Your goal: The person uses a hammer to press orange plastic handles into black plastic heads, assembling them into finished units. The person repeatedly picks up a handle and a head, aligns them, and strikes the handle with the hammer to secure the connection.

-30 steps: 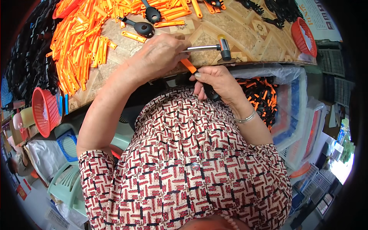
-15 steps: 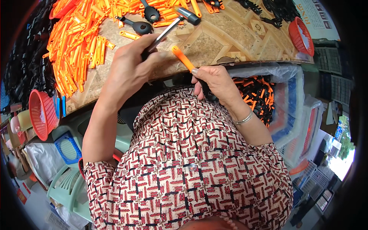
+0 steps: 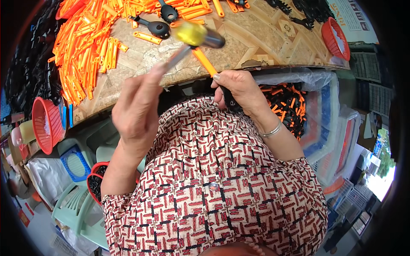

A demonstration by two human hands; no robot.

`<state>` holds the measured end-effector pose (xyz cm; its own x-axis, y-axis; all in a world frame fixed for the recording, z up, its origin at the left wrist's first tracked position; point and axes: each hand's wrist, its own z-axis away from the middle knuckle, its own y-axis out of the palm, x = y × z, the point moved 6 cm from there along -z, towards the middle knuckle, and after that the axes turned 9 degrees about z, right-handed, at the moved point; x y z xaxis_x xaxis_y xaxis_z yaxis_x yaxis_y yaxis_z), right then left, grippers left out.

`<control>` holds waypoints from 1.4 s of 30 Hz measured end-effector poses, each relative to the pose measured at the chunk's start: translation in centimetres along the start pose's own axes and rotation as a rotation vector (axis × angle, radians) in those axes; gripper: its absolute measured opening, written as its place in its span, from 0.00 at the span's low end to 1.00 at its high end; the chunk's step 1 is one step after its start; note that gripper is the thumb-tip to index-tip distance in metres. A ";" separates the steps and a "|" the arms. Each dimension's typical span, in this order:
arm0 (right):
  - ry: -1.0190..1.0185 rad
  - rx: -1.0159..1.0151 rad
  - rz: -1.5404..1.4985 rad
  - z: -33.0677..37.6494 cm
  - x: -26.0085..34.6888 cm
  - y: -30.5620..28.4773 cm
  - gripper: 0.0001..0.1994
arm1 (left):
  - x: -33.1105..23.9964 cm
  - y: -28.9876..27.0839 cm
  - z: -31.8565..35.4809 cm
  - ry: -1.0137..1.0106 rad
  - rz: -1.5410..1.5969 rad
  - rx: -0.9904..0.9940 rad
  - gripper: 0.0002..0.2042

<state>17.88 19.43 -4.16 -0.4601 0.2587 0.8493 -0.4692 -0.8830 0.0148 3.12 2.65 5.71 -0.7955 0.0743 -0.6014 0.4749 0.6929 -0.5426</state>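
Hammer, double-faced, one end yellow, one black, metal shaft, blurred: in the left hand, fingers folded round the grip, head beyond the fingers, at the upper end of the orange handle; contact cannot be told.

Orange handle, slim, one: slants up and leftward from the right hand, which is closed, thumb and fingers pinching its lower end; a black utensil part, mostly hidden, lies below the fingers.

Orange handles, loose heap: on the patterned tabletop, ahead of the left hand, to its left.

Black slotted spoon: near the heap.

Red basket: tabletop's right end.
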 end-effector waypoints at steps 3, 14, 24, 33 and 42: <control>0.008 0.003 0.013 0.0 0.1 -0.1 0.15 | 0.1 1.4 0.3 -0.045 -0.300 0.279 0.29; -0.005 0.045 0.003 -0.2 0.4 0.1 0.15 | 1.2 1.9 1.5 -0.120 0.025 0.329 0.28; -0.069 0.146 0.804 4.9 -0.4 -12.7 0.14 | 6.2 -0.9 2.8 -0.509 0.417 0.021 0.21; -0.799 -0.582 1.503 2.3 14.3 -13.0 0.09 | 9.7 -0.7 1.8 -0.860 0.633 -0.137 0.21; -1.270 -0.064 1.536 -14.9 24.0 -3.3 0.10 | 10.0 -1.0 2.7 -0.780 0.587 -0.248 0.18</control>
<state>-2.89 34.38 8.32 0.2568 -0.9652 -0.0494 -0.3099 -0.0338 -0.9502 -4.32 0.78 -1.37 0.0500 0.0234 -0.9985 0.5503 0.8337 0.0471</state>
